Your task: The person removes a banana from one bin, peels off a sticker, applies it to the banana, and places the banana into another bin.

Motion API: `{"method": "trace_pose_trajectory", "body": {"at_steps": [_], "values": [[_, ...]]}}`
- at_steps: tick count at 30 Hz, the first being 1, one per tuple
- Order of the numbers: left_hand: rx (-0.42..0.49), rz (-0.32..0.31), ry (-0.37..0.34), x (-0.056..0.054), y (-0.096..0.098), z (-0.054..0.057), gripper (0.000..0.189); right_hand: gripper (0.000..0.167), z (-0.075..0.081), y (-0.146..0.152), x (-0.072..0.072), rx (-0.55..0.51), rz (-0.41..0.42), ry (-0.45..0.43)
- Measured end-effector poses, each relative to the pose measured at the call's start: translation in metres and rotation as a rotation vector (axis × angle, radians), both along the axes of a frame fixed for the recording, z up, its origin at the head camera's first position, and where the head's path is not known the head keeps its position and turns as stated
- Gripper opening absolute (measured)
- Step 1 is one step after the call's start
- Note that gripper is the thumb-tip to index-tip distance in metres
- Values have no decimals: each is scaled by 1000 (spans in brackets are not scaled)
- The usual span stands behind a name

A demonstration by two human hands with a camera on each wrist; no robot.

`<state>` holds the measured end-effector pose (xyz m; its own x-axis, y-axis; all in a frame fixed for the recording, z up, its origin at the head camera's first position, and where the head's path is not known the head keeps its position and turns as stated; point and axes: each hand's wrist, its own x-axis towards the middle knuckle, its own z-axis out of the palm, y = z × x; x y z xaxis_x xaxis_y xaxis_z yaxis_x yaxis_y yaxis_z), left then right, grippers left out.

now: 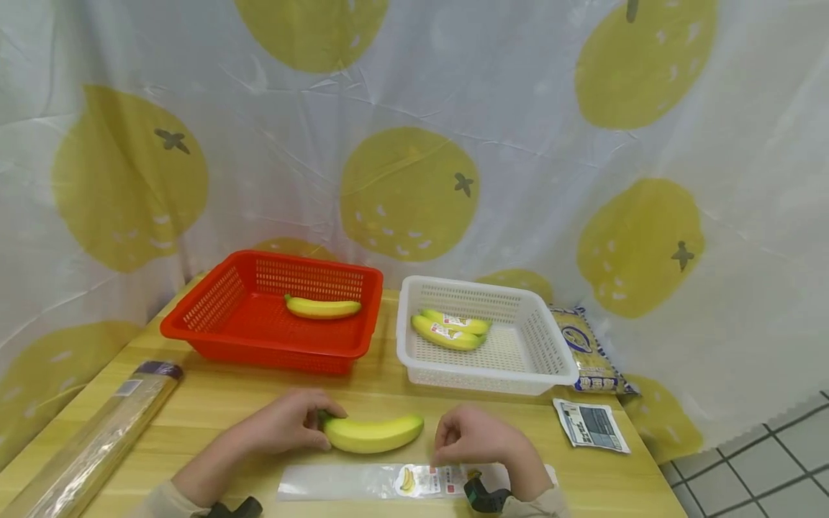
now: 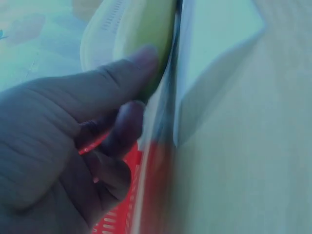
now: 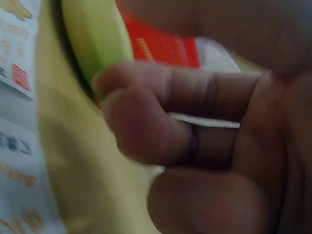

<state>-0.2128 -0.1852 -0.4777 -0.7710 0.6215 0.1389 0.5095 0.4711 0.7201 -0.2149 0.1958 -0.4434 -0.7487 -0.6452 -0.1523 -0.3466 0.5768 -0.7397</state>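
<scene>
Banana (image 1: 376,436): just beyond the label strip (image 1: 350,483) and alongside it; whether it rests on the counter (image 1: 388,403) or is held slightly above cannot be told.
Grip on the banana: the left hand (image 1: 291,424) pinches the stem end between thumb (image 2: 109,83) and curled fingers (image 2: 127,124); the rest of the fruit extends free toward the right hand (image 1: 479,437).
Banana's direction: stem end left, tip right; its long axis runs roughly parallel to the label strip, with the bulging side toward the strip and the tip curving away from it.
Left arm: the forearm comes in past the strip's left end, wrist bent so the hand turns in toward the fruit.
Right hand's pose: above the strip's right half, knuckles up and fingers curled closely inward, thumb and index near a printed label; whether they pinch anything cannot be told.
Right wrist: its dark band (image 1: 482,496) lies over the strip's right part.
Red basket (image 1: 272,350): beyond the strip's left half, with one banana inside.
White basket (image 1: 479,378): beyond the strip's right half, holding two labelled bananas.
</scene>
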Motion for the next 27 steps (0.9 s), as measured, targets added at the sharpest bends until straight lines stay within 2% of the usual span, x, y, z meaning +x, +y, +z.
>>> {"method": "trace_pose_trajectory", "body": {"at_steps": [2, 7, 11, 16, 22, 25, 27], "values": [[-3, 9, 3, 0, 0, -2, 43, 22, -2, -6, 4, 65, 26, 15], [-15, 37, 16, 0, -2, -4, 44, 38, -5, -21, 17, 210, 24, 99], [-16, 37, 29, -1, -3, -3, 43, 40, -7, -30, 24, 264, 21, 119], [-14, 37, 41, -1, -5, -2, 45, 36, -9, -35, 25, 234, 40, 96], [40, 40, 40, 1, -6, 5, 45, 30, -11, -38, 24, 156, 40, 55], [88, 38, 73, 5, -4, 10, 38, 27, -11, -40, 24, 97, 51, 37], [122, 25, 106, 8, -2, 12, 34, 26, -11, -41, 24, 74, 71, 59]]}}
